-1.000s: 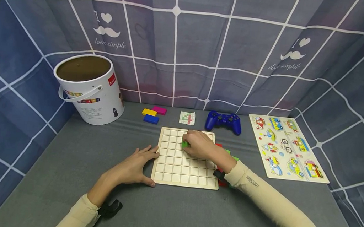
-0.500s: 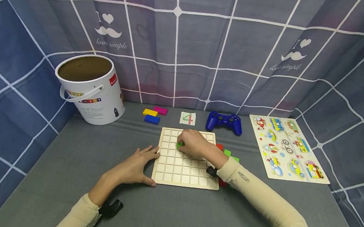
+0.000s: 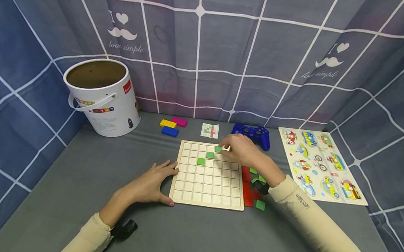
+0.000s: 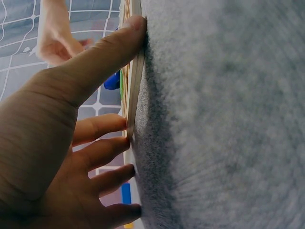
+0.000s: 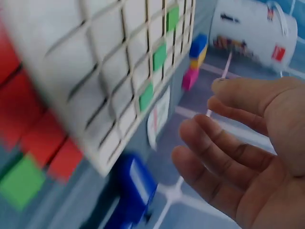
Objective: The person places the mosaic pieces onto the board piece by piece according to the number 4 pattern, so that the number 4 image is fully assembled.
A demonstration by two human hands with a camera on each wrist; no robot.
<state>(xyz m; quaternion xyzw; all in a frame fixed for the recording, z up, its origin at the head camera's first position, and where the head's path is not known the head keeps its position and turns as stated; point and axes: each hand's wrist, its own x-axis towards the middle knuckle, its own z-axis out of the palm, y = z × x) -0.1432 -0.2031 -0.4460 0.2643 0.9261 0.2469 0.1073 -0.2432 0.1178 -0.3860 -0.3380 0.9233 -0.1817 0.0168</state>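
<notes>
Chief hazard: the wooden grid board (image 3: 200,189) lies flat on the bench (image 3: 197,236), and the left hand (image 3: 147,185), fingers spread against its left edge, appears to be its only steadying contact; a slip or uneven push there could shift it. The right hand (image 3: 244,150) holds nothing, its fingers loosely bent near the farthest of three seated green tiles (image 3: 200,161); a careless brush could dislodge that tile. The black wrist strap (image 3: 261,187) is judged a further risk, since a low sweep could scatter the loose red tiles (image 3: 248,195) and loose green tiles (image 3: 260,205) beside the board's right edge. Containers: the board's cells hold the green tiles, one each in the three farthest rows, set diagonally; the upright white bucket (image 3: 113,123) shows a brown interior, and whether anything lies at its bottom cannot be told
</notes>
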